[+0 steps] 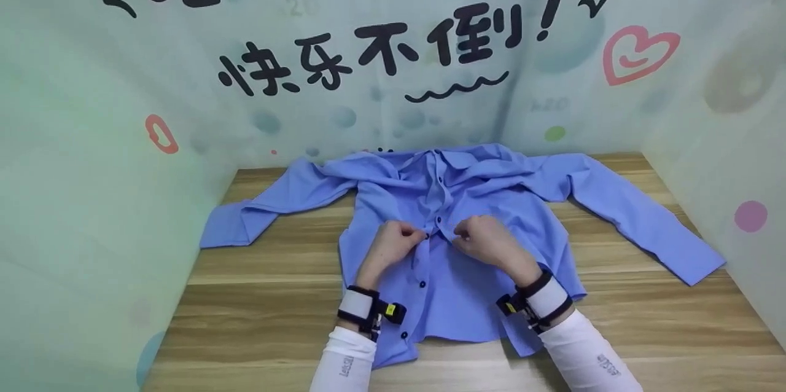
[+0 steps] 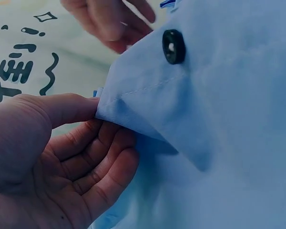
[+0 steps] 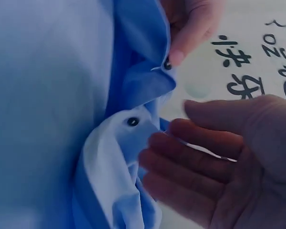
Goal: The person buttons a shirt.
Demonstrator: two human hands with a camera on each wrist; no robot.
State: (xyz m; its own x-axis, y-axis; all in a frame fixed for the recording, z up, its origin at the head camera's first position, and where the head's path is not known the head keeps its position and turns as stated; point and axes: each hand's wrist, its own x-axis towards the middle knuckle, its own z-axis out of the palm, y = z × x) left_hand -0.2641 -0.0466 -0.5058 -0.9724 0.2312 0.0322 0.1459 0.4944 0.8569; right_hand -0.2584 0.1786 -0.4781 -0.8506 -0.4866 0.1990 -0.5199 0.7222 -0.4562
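One shirt (image 1: 466, 294) reaches the worktop's (image 1: 264, 294) back edge. Your left hand (image 1: 391, 246) pinches its front; your right hand (image 1: 491, 243), loosely spread, holds nothing.

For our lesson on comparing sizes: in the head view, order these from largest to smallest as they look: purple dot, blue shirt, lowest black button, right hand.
1. Blue shirt
2. Right hand
3. Purple dot
4. Lowest black button
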